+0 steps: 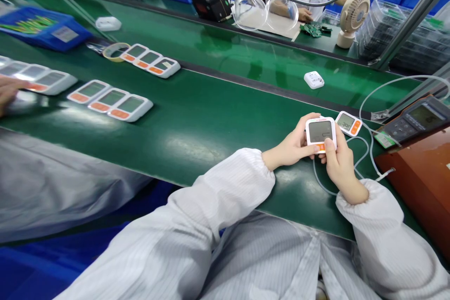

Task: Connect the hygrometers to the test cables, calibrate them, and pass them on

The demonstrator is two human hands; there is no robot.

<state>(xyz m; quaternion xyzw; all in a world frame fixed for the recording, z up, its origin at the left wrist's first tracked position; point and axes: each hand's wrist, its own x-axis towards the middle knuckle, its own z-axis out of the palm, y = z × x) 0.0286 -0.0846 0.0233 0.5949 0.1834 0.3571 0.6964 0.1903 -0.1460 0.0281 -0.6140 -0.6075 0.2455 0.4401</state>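
Both hands hold a small white digital monitor [320, 130] with a grey screen and orange buttons, raised over the green bench. My left hand [291, 146] grips its left edge, thumb along the bottom by the buttons. Wrapped round its right side is my right hand [339, 164], with the thumb pressing on the orange button area. Just behind the right fingers lies a second white monitor [348, 123], its screen showing digits. A thin clear tube [367, 150] loops on the bench beside the right hand; where its near end joins is hidden.
An orange-brown box [418, 173] and a handheld meter [418, 119] stand at right. More monitors [112, 99] sit in rows at left, near a co-worker's hand [10, 91]. A blue bin [44, 28], tape roll [115, 51], white part [314, 79] and fan [353, 18] lie farther back.
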